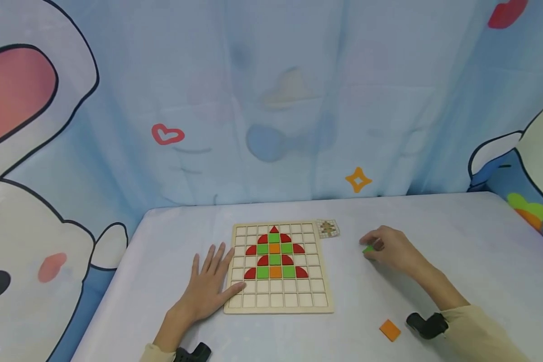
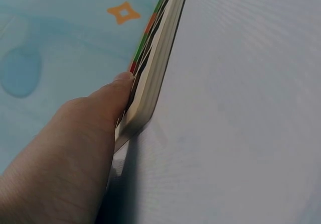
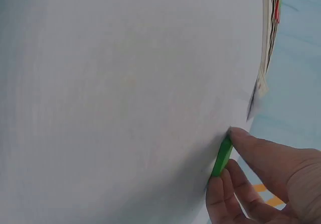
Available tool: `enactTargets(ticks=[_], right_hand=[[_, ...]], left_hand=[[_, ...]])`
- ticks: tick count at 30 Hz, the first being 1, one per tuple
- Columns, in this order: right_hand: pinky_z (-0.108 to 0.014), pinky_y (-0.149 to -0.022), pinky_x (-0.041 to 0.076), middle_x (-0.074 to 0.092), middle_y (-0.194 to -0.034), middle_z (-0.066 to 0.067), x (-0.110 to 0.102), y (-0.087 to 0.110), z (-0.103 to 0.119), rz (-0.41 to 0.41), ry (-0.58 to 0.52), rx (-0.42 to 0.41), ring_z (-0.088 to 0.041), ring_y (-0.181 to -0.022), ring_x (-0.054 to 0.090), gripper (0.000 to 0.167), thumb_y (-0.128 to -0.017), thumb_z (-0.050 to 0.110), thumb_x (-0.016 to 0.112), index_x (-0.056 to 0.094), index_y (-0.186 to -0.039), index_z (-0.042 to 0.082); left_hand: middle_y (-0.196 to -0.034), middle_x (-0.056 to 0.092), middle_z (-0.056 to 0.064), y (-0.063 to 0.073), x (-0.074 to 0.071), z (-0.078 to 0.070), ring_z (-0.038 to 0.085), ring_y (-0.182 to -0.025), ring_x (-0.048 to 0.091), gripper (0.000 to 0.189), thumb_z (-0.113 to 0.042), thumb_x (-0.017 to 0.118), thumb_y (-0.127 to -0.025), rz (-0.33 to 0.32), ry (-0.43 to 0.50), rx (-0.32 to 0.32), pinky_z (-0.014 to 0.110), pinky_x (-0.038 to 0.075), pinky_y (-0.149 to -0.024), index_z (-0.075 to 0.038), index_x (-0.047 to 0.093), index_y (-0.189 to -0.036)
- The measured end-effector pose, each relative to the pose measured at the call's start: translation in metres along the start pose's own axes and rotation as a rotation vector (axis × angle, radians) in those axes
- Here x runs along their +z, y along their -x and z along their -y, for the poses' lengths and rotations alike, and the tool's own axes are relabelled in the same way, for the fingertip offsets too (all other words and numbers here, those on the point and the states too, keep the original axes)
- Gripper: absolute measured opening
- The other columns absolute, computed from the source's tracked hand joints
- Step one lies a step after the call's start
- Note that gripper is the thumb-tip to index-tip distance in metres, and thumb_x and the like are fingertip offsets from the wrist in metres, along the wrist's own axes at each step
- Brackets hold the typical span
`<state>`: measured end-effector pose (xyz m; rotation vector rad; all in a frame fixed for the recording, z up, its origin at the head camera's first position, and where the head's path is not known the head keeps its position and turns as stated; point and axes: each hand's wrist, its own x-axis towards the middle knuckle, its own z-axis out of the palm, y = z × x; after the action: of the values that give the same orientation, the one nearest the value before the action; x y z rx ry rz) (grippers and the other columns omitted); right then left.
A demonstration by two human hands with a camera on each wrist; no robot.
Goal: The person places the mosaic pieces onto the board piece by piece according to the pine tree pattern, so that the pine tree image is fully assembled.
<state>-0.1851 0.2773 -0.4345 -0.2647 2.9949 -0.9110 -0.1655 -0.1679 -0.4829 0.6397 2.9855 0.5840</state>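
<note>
A square wooden grid board (image 1: 278, 300) lies on the table with red, green and orange tiles set in a tree shape. My left hand (image 1: 210, 287) rests with spread, straight fingers on the board's left edge, its thumb over the lower left cells. In the left wrist view the thumb (image 2: 118, 88) lies against the rim. To the right of the board, my right hand (image 1: 391, 247) pinches a green tile (image 3: 222, 156) between thumb and fingers, close over the table. Part of that tile is hidden by the fingers.
A small printed pattern card (image 1: 329, 229) lies at the board's upper right corner. One orange square tile (image 1: 390, 330) sits on the white tablecloth (image 1: 185, 226) near the right forearm. Behind the table hangs a blue patterned curtain (image 1: 298, 176).
</note>
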Motion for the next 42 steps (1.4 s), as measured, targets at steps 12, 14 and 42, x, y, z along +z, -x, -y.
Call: enactTargets(ticks=[12,14,42], right_hand=[[-0.038,-0.073,0.054,0.069,-0.088,-0.009,-0.0088,-0.0015,-0.0065,0.045,-0.028,0.091,-0.025,-0.083,0.061,0.028,-0.08,0.002,0.088,0.075,-0.103,-0.009],[-0.037,-0.072,0.054,0.069,-0.087,-0.009,-0.0091,-0.0022,-0.0064,0.05,-0.031,0.105,-0.024,-0.083,0.061,0.029,-0.08,0.001,0.088,0.075,-0.104,-0.01],[-0.034,-0.065,0.051,0.067,-0.082,-0.009,-0.0026,0.0058,-0.0008,-0.072,-0.074,0.143,-0.025,-0.078,0.061,0.025,-0.076,-0.004,0.089,0.073,-0.095,-0.007]], left_hand=[[-0.174,0.015,0.016,0.0009,-0.0002,-0.0001,0.039,-0.161,0.004,0.088,-0.061,0.053,-0.101,-0.004,-0.007,-0.004,0.07,-0.004,-0.122,-0.012,0.025,-0.168],[-0.174,0.016,0.016,0.0011,-0.0008,-0.0009,0.04,-0.161,0.004,0.088,-0.061,0.054,-0.101,-0.005,-0.009,-0.004,0.07,-0.004,-0.122,-0.011,0.025,-0.168],[-0.174,0.015,0.015,-0.0001,0.0019,0.0,0.039,-0.161,0.004,0.089,-0.062,0.054,-0.1,-0.005,-0.01,-0.007,0.07,-0.005,-0.122,-0.012,0.025,-0.168]])
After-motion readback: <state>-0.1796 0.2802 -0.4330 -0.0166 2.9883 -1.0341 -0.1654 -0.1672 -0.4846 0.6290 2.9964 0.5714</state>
